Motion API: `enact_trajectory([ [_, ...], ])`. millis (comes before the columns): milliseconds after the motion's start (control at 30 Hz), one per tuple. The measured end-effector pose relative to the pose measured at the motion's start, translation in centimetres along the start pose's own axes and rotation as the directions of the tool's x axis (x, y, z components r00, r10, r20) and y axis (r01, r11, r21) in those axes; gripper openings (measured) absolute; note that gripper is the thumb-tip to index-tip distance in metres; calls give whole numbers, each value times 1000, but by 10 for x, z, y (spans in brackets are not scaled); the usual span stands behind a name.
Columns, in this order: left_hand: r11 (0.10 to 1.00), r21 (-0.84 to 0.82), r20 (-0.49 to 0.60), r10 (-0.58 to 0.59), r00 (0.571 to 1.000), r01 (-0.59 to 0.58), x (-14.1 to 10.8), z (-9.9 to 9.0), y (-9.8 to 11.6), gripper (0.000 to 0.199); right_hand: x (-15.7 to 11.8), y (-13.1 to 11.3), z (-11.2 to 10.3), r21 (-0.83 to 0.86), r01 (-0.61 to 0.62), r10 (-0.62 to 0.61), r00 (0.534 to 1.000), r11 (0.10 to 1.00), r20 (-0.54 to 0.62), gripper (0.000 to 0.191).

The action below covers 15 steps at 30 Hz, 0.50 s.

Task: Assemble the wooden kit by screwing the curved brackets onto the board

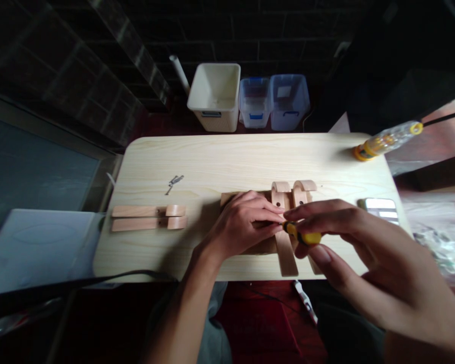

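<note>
My right hand (367, 253) grips a small screwdriver (310, 238) with a yellow and black handle, its tip pointing left. Against that tip, the fingertips of my left hand (244, 220) come together over the wooden parts; whatever they pinch is too small or hidden to make out. Beneath both hands lie two wooden hooks (287, 255) with curled far ends and dark holes, side by side across a brown wooden board (227, 197). My left hand covers much of the board. Two more wooden hooks (138, 223) rest together on the left of the table.
Several loose screws (173, 182) lie on the pale wooden table (220, 156). A clear bottle-like container (389, 140) with yellow ends stands at the back right. Near the right edge sits a white-striped device (381, 208). Behind the table are a cream bin (214, 114) and two clear plastic boxes (290, 101).
</note>
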<state>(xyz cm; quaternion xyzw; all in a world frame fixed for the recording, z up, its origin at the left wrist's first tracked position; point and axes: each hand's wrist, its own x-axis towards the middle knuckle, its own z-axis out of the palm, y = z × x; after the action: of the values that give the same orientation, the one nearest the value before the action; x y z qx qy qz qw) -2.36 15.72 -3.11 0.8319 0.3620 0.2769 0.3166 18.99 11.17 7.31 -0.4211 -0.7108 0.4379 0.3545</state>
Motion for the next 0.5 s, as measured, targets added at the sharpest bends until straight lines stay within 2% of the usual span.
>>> enact_trajectory([
  [233, 1000, 0, 13, -15, 1000, 15, 0, -2, 2, 23, 1, -2, -5, -66, 42, -38, 998, 997, 51, 24],
  [500, 1000, 21, 5, 3, 1000, -3, 0, -1, 1, 20, 2, 4, -8, -55, 29, -26, 998, 998, 51, 24],
])
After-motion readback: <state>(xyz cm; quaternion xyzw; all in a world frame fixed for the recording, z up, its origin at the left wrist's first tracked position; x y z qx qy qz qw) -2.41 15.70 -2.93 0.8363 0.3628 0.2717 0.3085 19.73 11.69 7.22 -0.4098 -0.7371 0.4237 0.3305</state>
